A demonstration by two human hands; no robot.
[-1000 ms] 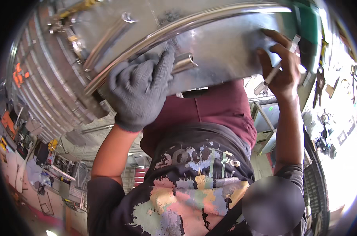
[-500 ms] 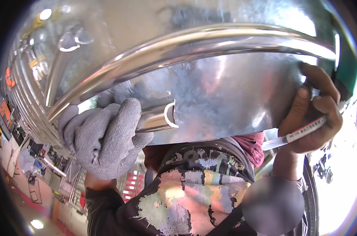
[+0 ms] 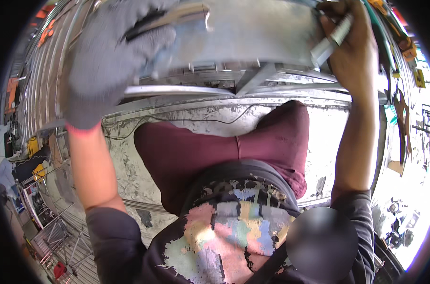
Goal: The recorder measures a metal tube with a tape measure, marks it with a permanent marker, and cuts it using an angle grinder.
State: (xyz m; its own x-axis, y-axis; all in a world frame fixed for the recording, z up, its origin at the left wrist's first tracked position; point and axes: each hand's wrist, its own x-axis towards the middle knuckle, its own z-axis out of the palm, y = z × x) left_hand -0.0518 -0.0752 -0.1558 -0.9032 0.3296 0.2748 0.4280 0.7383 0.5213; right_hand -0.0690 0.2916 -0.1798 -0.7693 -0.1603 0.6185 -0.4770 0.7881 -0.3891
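Across the top of the head view a shiny metal sheet (image 3: pixel 257 38) extends between my hands. My left hand (image 3: pixel 101 59), in a grey knit glove, is closed at the sheet's left end around a short metal tube (image 3: pixel 177 15) with a pale cut end. The motion blurs the glove, and its fingertips are partly hidden. My bare right hand (image 3: pixel 354 57) is at the sheet's right end, its fingers bent near the edge. A white marker (image 3: pixel 332 41) lies in that hand, slanting down to the left.
Below the sheet runs a frame of metal bars (image 3: pixel 177 90). A dark cable (image 3: pixel 191 120) lies on the stained pale floor (image 3: pixel 132 158) beyond my maroon trousers. Ribbed metal lengths (image 3: pixel 47 61) stand at the left; a wire rack (image 3: pixel 58 236) sits lower left.
The metal sheet has moved away from my body, toward the top of the view, with both hands on it. My forearms are now stretched out, and my legs and the floor have come into view.
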